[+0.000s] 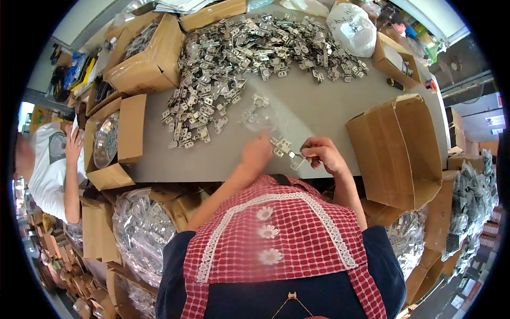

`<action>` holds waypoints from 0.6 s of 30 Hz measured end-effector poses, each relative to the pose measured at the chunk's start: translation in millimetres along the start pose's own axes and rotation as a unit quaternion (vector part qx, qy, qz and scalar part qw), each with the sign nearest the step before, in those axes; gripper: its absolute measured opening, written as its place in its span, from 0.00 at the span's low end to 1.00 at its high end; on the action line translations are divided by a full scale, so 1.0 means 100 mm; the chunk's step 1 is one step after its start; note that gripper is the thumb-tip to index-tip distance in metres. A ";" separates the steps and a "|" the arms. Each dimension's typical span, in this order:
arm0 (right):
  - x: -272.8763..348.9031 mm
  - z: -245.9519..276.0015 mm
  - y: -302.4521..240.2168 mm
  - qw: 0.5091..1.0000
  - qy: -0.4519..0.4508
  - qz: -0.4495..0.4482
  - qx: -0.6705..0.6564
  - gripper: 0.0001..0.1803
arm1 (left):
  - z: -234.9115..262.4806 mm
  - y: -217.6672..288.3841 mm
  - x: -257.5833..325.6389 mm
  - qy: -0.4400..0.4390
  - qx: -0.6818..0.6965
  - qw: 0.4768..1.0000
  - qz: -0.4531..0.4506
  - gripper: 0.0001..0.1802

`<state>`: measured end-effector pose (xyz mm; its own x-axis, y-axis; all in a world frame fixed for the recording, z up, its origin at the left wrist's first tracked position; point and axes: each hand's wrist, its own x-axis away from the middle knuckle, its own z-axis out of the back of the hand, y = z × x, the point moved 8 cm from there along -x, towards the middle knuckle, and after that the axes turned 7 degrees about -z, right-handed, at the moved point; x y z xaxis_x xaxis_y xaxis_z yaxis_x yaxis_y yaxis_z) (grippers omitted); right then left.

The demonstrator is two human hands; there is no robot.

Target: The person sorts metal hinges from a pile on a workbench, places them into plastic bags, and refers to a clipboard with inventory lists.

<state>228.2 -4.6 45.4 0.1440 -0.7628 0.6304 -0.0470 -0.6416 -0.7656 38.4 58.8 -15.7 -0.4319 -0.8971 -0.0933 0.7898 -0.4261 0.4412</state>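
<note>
- Grey bench: large heap of metal hinges across its far half.
- Left of heap: open cardboard boxes.
- Right of heap: white plastic bag, large cardboard box.

Silver metal hinges on grey table, brown cardboard boxes, red-and-white checked apron, white bag
</note>
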 end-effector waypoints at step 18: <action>-0.83 -0.17 0.29 0.974 0.148 0.115 -0.130 0.06 | 0.35 0.52 0.16 0.071 0.001 0.975 -0.210 0.20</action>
<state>198.0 38.5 -27.4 -0.1881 -0.8537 0.4855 -0.2985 -0.4212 -0.8564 57.5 26.7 37.4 -0.6523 -0.6505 -0.3890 0.5550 -0.7595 0.3393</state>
